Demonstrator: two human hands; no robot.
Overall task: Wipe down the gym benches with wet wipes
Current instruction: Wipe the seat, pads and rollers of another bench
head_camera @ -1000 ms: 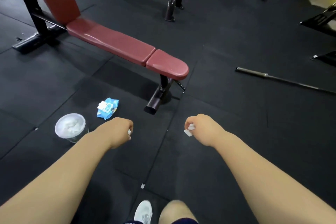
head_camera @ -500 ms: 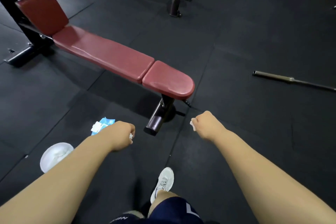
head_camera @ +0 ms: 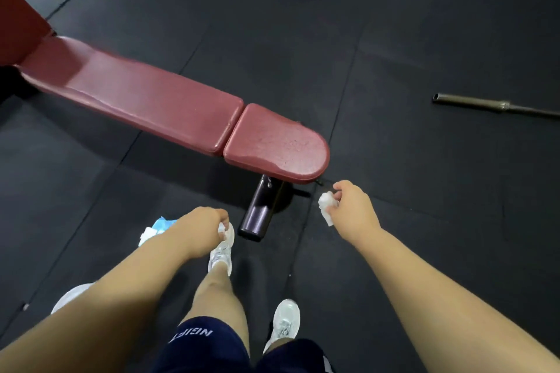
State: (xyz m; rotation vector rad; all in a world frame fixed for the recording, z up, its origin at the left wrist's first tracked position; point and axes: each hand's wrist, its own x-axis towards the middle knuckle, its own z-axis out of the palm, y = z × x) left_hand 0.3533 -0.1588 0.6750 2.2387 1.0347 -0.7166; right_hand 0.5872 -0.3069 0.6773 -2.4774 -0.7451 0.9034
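The maroon bench runs its long axis from the upper left down to a rounded seat end near the middle of the black floor. That end lies just ahead and left of the right hand, the nearer one, whose curled fingers pinch a crumpled wet wipe. The left hand, lower and further back, is closed on a small white scrap, probably a second wipe.

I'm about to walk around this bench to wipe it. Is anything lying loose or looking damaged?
A bare barbell lies loose on the floor to the right, a trip risk. The wipe pack and a white tub also sit on the floor by the left arm. The bench seat pad looks scuffed and speckled near its rounded end.
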